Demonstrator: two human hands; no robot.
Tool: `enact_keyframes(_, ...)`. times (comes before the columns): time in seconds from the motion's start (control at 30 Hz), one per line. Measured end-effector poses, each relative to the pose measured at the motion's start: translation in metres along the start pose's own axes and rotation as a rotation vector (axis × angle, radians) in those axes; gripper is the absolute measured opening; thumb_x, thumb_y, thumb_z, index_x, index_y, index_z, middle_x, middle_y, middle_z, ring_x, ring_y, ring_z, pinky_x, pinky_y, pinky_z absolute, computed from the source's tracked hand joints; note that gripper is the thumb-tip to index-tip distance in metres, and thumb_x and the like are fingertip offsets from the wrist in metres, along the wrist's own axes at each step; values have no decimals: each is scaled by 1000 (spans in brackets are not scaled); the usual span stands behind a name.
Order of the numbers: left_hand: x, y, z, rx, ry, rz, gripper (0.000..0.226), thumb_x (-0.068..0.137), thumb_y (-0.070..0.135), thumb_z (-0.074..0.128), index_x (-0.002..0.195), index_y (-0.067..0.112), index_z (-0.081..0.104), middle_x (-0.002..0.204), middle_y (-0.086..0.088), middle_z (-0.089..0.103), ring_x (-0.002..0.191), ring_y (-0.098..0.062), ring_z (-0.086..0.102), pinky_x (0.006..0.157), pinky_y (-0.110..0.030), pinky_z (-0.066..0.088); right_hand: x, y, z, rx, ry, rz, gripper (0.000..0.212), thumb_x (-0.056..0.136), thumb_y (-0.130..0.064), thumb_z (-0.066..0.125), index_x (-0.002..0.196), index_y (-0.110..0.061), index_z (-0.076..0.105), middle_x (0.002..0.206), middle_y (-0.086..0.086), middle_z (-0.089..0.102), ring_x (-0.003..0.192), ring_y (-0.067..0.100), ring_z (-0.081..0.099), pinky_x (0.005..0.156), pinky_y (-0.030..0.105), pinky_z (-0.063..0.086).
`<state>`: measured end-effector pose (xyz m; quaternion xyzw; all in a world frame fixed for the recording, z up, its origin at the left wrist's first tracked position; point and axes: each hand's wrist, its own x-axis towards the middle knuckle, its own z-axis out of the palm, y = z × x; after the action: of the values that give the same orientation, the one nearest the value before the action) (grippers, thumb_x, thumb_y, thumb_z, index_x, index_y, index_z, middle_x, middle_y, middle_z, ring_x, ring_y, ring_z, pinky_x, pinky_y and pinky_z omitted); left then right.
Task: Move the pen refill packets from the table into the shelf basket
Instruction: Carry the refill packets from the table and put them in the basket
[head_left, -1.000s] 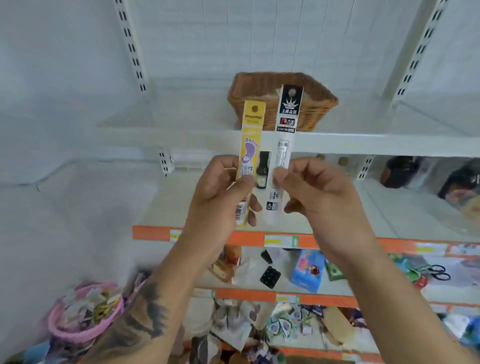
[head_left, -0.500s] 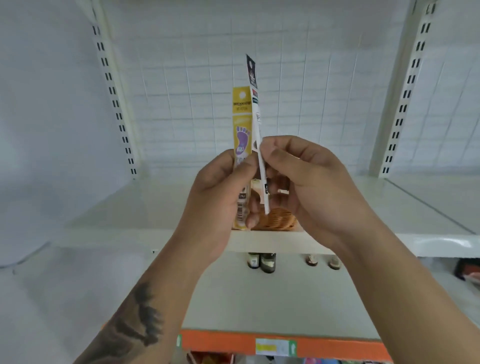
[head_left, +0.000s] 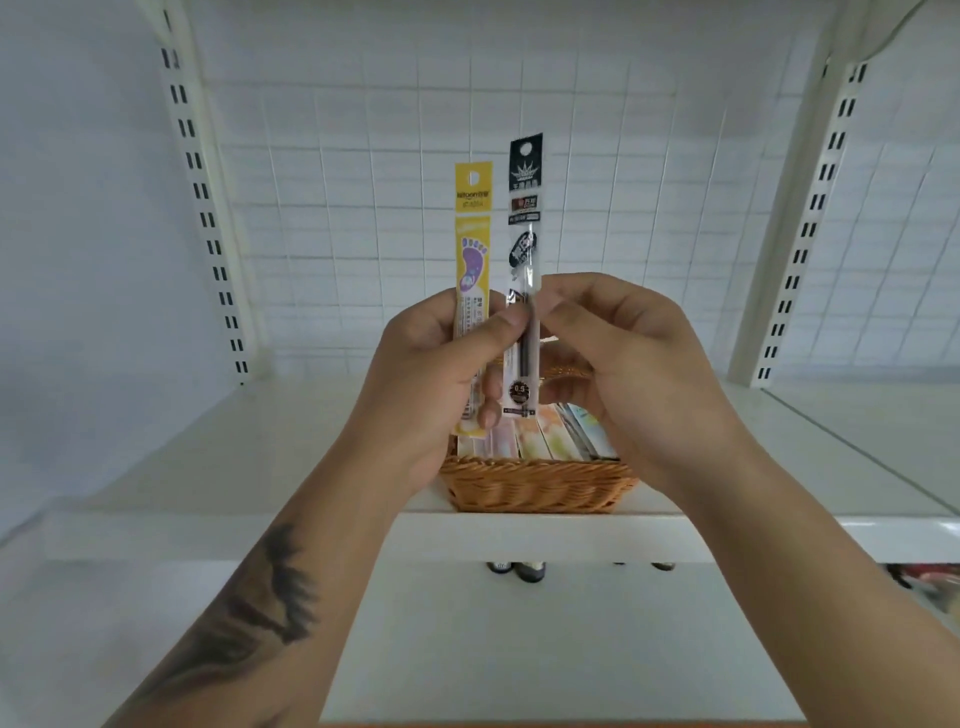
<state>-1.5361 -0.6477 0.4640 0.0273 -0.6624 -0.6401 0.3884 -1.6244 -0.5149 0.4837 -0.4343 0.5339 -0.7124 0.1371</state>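
Observation:
Two pen refill packets stand upright in front of me, side by side above the basket. My left hand grips the yellow packet with a purple footprint on it. The black-topped clear packet is pinched by my right hand, and my left thumb also touches it. Directly behind and below both hands, the woven wicker basket sits at the front edge of the white shelf. Several packets lie inside it, partly hidden by my hands.
White slotted uprights stand at both sides against a white tiled back wall. A lower shelf board lies beneath, with small dark bottles under the upper shelf's lip.
The view has tilted down a little, so the basket's front now shows below my hands. The black-topped packet has turned from edge-on to face me, next to the yellow one.

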Motion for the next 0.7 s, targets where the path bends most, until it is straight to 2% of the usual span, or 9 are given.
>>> enact_keyframes(0.13,1,-5,-4,26,20,-40,10,95,15,72,96,6,74,73,-13,55,52,-19,48,43,-27,39,4,10,-4,-165,1,3,10,102,-7,60,103,-9,70,74,6,73,64,19,68,61,32,55)
enact_keyframes(0.23,1,-7,-8,18,43,-105,11,97,19,70,94,9,74,72,-3,63,52,-19,50,46,-29,39,14,13,-5,-223,35,54,12,99,-7,66,111,-7,68,80,18,74,65,23,67,62,35,57)
enact_keyframes(0.33,3,-6,-18,33,154,-154,18,99,24,67,96,7,72,73,0,66,53,-19,52,46,-30,39,31,23,0,-343,54,188,20,97,-3,67,115,-11,63,86,23,75,63,28,67,57,36,59)
enact_keyframes(0.47,1,-5,-27,26,175,-184,17,102,25,63,99,13,74,79,-1,66,57,-19,54,45,-29,42,50,45,14,-681,-99,363,12,95,1,58,99,-7,66,76,19,74,62,31,73,64,43,66)
enact_keyframes(0.53,-1,-7,-29,32,163,-188,16,103,23,62,99,12,75,77,0,65,57,-19,56,45,-29,44,57,57,21,-859,-159,369,13,95,-3,57,98,-2,69,83,20,75,72,34,75,72,48,66)
enact_keyframes(0.6,-3,-8,-30,26,160,-194,17,103,23,62,98,13,75,78,0,65,58,-18,58,46,-29,46,61,63,28,-1056,-234,348,16,94,-11,59,100,-2,70,95,18,72,87,34,71,78,45,63)
enact_keyframes(0.7,-6,-8,-30,13,186,-195,18,104,23,61,96,13,74,75,1,66,57,-18,61,46,-30,50,61,64,36,-1260,-283,313,8,92,-11,60,87,-5,64,81,10,61,81,27,60,57,30,48)
